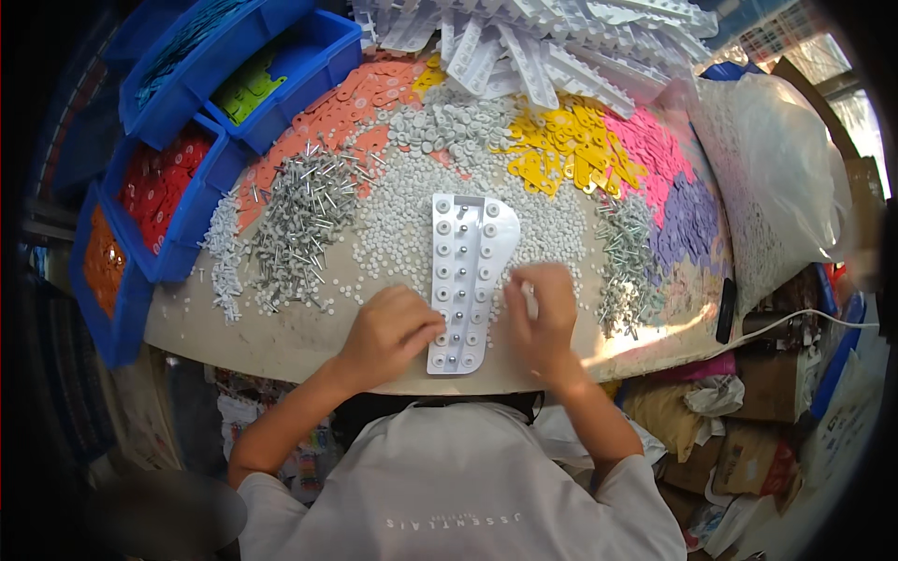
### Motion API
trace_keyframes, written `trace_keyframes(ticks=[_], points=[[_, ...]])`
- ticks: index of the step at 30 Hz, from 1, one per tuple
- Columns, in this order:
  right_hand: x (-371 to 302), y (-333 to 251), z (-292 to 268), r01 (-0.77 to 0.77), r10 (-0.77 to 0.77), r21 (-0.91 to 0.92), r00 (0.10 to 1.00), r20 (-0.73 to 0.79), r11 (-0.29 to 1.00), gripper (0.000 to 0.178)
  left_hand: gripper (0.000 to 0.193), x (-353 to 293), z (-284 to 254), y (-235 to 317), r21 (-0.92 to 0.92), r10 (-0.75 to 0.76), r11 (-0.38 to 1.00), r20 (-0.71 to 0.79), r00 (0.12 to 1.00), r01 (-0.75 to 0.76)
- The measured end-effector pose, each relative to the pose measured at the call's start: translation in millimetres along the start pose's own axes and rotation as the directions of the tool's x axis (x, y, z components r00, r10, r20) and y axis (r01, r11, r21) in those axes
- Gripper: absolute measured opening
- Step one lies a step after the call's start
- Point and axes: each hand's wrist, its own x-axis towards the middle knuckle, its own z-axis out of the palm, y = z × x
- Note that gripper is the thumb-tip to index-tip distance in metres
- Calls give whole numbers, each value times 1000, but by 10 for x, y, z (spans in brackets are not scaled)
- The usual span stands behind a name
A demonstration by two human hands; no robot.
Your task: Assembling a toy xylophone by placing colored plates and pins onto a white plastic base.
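A long white plastic holder lies upright in front of me, with a rounded bulge at its upper right. Small white round pieces sit in a row along each side, and metal pins with shiny heads run down its middle channel. My left hand is at the lower left edge, fingers curled, thumb and fingertips pressed together beside the holder. My right hand hovers right of the holder, slightly blurred, fingers bent and thumb close to the index finger. Anything in either pinch is too small to see.
Piles of metal pins, small white round pieces, screws and yellow, pink, purple and coral flat pieces cover the table. Blue bins stand left, white holders behind, a plastic bag right.
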Motion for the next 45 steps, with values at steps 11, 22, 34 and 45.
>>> trace_keyframes(ticks=[11, 22, 34, 45], points=[[1293, 1253, 574, -110, 134, -223, 986, 95, 969, 10, 7, 1188, -459, -929, 360, -67, 917, -291, 954, 174], [1184, 1013, 402, -318, 324, -61, 935, 143, 946, 12, 7, 1444, -364, -1195, 571, 45, 819, -161, 986, 56], [267, -176, -346, -258, 201, 143, 924, 326, 956, 8, 10, 1407, -410, -1045, 596, 7, 792, -224, 975, 132], [-420, -476, -297, -457, 284, 201, 782, 554, 867, 8, 8, 83, -257, 165, -444, -542, 777, -113, 833, 445]])
